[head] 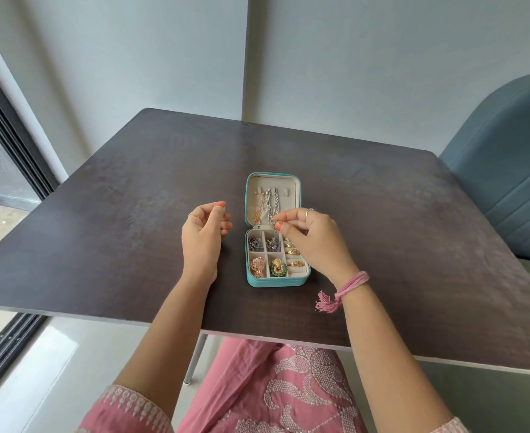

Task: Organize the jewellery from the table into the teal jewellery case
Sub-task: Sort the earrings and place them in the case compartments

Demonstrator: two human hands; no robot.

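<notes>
Right hand pinches what seems a silver chain over the open case, settling it; left hand, beside, loosely curled, holds nothing.

One teal jewellery case, lid open; two chains hung in lid: one gold chain, one silver chain; four earring compartments filled; three gold rings counted in ring rolls; two hands: left hand, right hand; one table; one chair
</notes>
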